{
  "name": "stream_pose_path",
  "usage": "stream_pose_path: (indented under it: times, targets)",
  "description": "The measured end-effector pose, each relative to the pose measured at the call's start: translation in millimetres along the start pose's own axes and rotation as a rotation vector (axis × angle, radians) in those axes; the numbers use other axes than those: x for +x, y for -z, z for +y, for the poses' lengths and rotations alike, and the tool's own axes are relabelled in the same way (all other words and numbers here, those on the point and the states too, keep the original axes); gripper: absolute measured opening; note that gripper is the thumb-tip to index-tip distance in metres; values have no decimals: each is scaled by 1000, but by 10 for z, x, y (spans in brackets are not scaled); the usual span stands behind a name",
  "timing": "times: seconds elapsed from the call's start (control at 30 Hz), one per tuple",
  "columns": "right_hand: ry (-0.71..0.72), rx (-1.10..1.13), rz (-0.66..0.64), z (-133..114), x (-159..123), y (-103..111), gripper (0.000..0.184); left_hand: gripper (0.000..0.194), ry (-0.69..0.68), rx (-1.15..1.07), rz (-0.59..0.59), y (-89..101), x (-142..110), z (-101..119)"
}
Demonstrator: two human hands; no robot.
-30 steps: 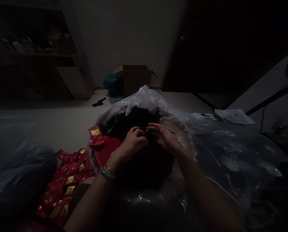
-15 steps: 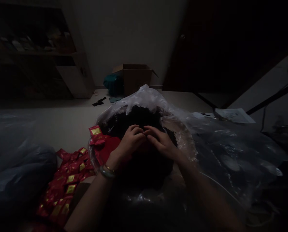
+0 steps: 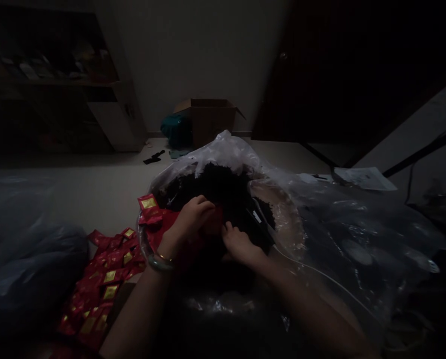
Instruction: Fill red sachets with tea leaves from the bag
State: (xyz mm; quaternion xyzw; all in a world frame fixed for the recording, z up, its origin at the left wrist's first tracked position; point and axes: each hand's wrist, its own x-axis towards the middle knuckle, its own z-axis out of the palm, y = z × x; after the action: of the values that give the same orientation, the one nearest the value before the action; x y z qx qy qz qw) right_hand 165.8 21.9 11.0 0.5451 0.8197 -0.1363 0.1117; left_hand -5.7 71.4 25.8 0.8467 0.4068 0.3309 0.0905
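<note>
A large clear plastic bag [image 3: 320,219] lies in front of me, holding a heap of dark loose leaves [image 3: 223,187]. My left hand [image 3: 191,217], with a bangle on the wrist, is curled around a small red packet [image 3: 213,222] above the heap. My right hand [image 3: 240,244] sits just below and right of it, fingers bent down into the dark leaves; what they hold is hidden. More red packets with gold labels [image 3: 107,269] lie in a pile on the left.
A dark plastic bag [image 3: 24,259] sits at the far left. On the floor behind are an open cardboard box [image 3: 208,117], a teal bundle [image 3: 176,130] and a shelf unit [image 3: 58,80]. A sheet of paper [image 3: 365,178] lies at the right.
My right hand has dropped away from the left hand, moving down and towards me into the leaves. The left hand has stayed nearly in place with the red packet now showing.
</note>
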Motion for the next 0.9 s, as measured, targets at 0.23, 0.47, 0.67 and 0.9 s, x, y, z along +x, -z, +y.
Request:
stream_pose_path:
  times: [0.23, 0.47, 0.67, 0.9]
  targets:
    - [25, -19, 10, 123, 55, 19, 56, 11, 98, -85, -24, 97, -8, -73]
    - [0, 2, 34, 158, 72, 43, 47, 14, 39, -69, 9, 128, -22, -121]
    - [-22, 315, 233, 590, 104, 249, 30, 16, 1, -94, -5, 67, -35, -111]
    - [69, 879, 695, 685, -70, 563, 25, 18, -41, -180, -57, 4, -16, 48]
